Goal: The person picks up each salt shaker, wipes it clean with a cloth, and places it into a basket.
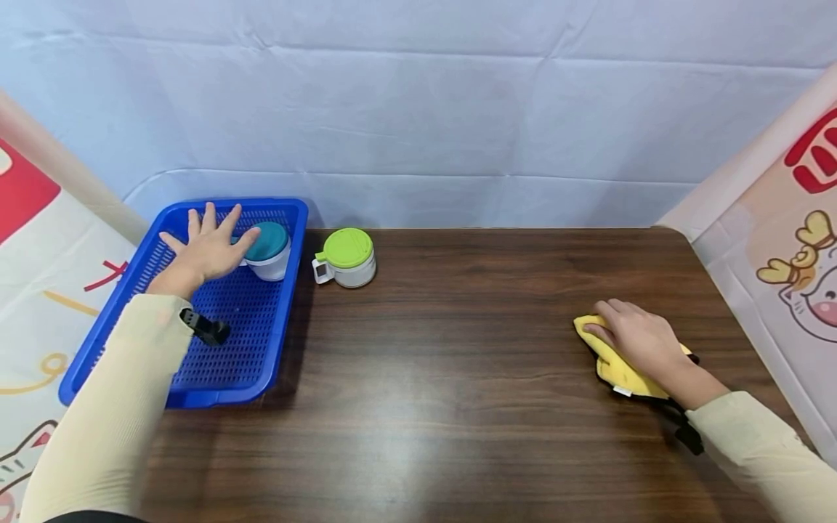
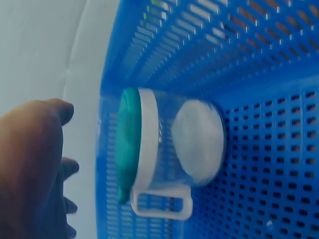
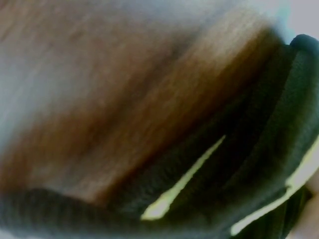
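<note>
My left hand (image 1: 208, 249) hovers over the blue basket (image 1: 296, 290) with its fingers spread, holding nothing. Below and beside it, a clear seasoning jar with a teal lid (image 1: 268, 242) and a white handle stands in the basket. In the left wrist view the same jar (image 2: 167, 137), with white contents, is apart from the fingers. My right hand (image 1: 637, 335) grips a yellow cloth with a dark underside (image 1: 617, 367) on the table's right side. Dark folds of the cloth (image 3: 259, 129) fill much of the right wrist view, where the fingertips are mostly hidden.
A second jar with a lime-green lid (image 1: 349, 248) stands on the brown wooden table (image 1: 445, 349), just right of the basket. A pale cloth backdrop (image 1: 418, 123) rises behind the table, and printed sheets (image 1: 801, 269) flank both sides.
</note>
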Action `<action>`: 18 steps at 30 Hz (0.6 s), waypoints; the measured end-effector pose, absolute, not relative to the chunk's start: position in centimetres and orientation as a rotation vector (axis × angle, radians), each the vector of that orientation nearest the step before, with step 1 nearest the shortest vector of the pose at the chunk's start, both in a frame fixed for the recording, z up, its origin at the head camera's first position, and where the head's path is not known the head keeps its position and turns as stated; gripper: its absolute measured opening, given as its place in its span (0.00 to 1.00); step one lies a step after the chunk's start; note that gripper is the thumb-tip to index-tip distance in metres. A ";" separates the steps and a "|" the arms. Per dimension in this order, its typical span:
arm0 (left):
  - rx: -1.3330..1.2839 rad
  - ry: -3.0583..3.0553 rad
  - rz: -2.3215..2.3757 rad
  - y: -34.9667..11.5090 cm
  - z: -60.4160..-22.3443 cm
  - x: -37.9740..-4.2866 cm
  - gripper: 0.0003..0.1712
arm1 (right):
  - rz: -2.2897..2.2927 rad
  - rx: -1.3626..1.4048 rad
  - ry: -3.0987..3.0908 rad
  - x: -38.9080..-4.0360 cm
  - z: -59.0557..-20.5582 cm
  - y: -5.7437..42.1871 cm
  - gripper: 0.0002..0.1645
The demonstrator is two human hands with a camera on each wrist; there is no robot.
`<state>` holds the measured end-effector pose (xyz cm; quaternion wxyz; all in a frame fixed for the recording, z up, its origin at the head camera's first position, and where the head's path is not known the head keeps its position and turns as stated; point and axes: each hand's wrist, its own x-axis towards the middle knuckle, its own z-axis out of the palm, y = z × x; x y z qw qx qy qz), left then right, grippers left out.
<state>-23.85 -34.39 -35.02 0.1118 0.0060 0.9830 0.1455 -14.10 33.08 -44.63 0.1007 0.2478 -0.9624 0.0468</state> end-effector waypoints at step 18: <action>0.013 2.900 0.337 -28.9 -33.4 -22.1 0.54 | 0.150 0.744 -2.835 -14.2 -44.8 33.2 0.14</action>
